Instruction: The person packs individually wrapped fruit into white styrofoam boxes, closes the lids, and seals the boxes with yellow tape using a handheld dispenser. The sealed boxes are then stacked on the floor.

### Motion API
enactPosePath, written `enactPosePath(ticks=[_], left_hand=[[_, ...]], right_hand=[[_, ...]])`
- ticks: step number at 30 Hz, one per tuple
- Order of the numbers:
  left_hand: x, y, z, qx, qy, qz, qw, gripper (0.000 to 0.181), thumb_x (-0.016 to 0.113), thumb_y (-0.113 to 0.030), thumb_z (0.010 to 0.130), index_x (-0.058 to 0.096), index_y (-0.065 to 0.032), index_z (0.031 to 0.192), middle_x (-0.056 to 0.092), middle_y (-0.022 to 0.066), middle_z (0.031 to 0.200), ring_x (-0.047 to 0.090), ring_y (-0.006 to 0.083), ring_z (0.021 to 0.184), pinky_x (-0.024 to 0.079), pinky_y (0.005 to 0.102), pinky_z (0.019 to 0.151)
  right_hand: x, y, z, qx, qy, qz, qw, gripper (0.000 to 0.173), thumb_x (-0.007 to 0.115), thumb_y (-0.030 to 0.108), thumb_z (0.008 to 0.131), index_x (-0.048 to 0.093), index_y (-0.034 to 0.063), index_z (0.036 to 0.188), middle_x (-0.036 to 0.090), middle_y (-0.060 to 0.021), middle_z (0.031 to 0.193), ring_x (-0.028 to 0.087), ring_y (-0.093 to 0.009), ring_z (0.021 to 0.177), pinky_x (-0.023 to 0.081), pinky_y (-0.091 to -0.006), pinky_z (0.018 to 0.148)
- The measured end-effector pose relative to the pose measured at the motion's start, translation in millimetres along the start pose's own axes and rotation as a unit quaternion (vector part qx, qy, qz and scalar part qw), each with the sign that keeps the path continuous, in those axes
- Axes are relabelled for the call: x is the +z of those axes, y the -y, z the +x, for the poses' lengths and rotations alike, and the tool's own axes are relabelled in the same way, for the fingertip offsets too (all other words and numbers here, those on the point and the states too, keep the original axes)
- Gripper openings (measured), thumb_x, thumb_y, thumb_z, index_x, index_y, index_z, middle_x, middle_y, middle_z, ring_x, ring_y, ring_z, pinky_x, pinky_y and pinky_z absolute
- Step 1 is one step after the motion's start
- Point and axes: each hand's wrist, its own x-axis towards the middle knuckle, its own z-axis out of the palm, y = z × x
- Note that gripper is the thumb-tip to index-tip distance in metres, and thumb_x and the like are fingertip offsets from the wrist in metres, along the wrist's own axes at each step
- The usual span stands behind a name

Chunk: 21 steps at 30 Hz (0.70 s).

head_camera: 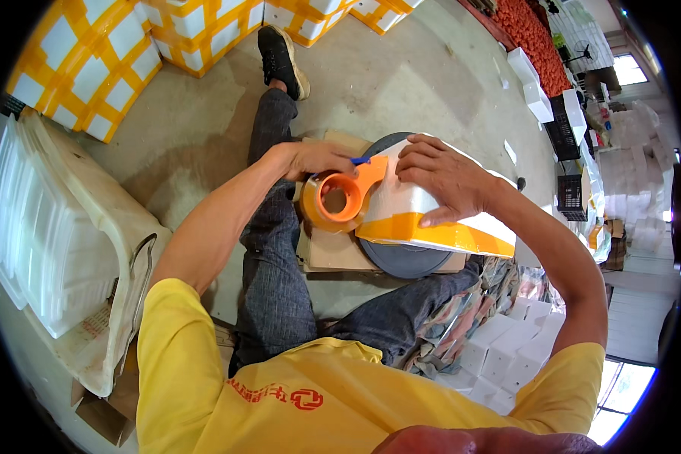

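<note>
A white foam box (400, 198) with yellow packing tape along its lower edge rests tilted on a dark round turntable (411, 261). My right hand (440, 176) lies spread on the box's white face, its thumb by the yellow tape. At the box's left end is an orange tape dispenser (340, 196) with a large roll of tape, its head against the box. My left hand (323, 162) grips the dispenser near its blue part; the fingertips are partly hidden. Flattened cardboard (335, 249) lies under the turntable.
Foam boxes with crossed yellow tape (91, 68) stand at the upper left. A worn tub (142, 238) with stacked translucent lids or trays is at the left. White boxes (499, 346) are piled at the lower right, black crates (570, 196) farther off. My legs flank the turntable.
</note>
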Motion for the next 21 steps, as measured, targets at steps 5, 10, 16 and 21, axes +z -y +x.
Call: enactPosePath(ticks=[5, 10, 16, 21], left_hand=[[41, 70, -69, 0.01, 0.015, -0.008, 1.0, 0.079, 0.076, -0.03, 0.096, 0.042, -0.0037, 0.162, 0.056, 0.0131, 0.152, 0.058, 0.0203, 0.131, 0.049, 0.0351, 0.113], [99, 139, -196, -0.001, -0.101, -0.131, 0.986, 0.073, 0.074, -0.018, 0.095, 0.046, -0.0092, 0.162, 0.069, 0.0075, 0.118, 0.066, 0.0108, 0.095, 0.058, 0.0263, 0.083], [150, 163, -243, 0.052, -0.163, -0.229, 0.958, 0.071, 0.07, -0.012, 0.093, 0.048, -0.0078, 0.161, 0.069, 0.0047, 0.098, 0.062, 0.0116, 0.068, 0.055, 0.0262, 0.067], [146, 148, -204, 0.119, -0.175, -0.22, 0.952, 0.072, 0.069, -0.012, 0.094, 0.045, -0.0036, 0.161, 0.068, 0.0047, 0.095, 0.063, 0.0115, 0.068, 0.055, 0.0265, 0.065]], right_hand=[[21, -57, -9, 0.16, -0.132, -0.019, 0.978, 0.059, 0.067, 0.056, 0.094, 0.064, 0.0024, 0.119, 0.064, -0.0194, 0.123, 0.053, -0.04, 0.129, 0.038, -0.0508, 0.116], [47, -133, -114, 0.618, -0.073, 0.045, 0.782, 0.07, 0.031, 0.056, 0.111, 0.071, 0.0007, 0.126, 0.073, -0.0286, 0.119, 0.068, -0.046, 0.114, 0.048, -0.0512, 0.109], [207, 8, -300, 0.676, -0.324, 0.486, 0.449, 0.096, 0.017, 0.08, 0.105, 0.051, 0.0067, 0.156, 0.072, -0.0148, 0.132, 0.07, -0.031, 0.116, 0.058, -0.0467, 0.098], [184, 226, -197, 0.525, -0.232, 0.651, 0.496, 0.063, 0.041, 0.056, 0.112, 0.056, -0.0031, 0.128, 0.073, -0.0239, 0.088, 0.075, -0.039, 0.089, 0.059, -0.0457, 0.088]])
